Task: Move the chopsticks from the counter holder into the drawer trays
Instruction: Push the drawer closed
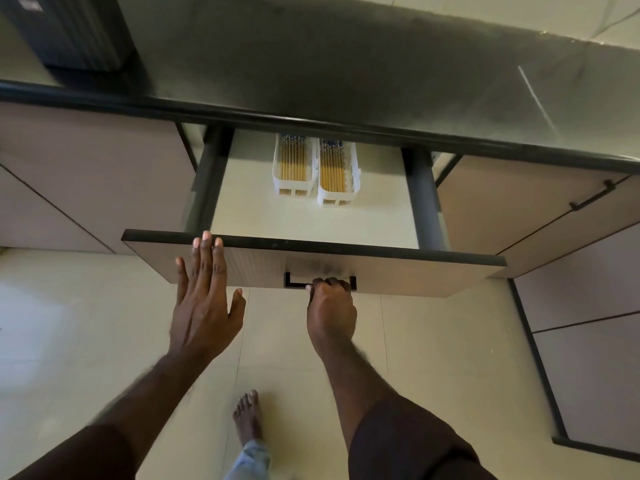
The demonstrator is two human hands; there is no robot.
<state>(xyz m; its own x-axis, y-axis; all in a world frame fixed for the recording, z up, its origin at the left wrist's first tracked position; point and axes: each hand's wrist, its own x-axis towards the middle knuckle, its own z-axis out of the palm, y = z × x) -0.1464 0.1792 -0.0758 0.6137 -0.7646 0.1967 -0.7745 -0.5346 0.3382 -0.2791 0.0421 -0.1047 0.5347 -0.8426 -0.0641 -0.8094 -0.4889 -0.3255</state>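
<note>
We see the dark polished stone counter [346,64] filling the frame from ten to two o'clock, with a dark ribbed box [74,29] standing on it at eleven o'clock. Below the counter's edge the pale wood-fronted drawer [398,275] stands pulled out, its cream floor bare apart from two white slotted plastic trays [313,192] at twelve o'clock of the drawer. The trays sit side by side, touching, and each is filled with yellow bamboo chopsticks [293,161] lying lengthwise, their patterned blue ends towards the counter. Our left hand [204,299] is spread wide and flat against the drawer front at nine o'clock, fingertips reaching its dark top edge. Our right hand [330,306] is curled closed around the black bar handle [294,284] at six o'clock of the drawer front.
</note>
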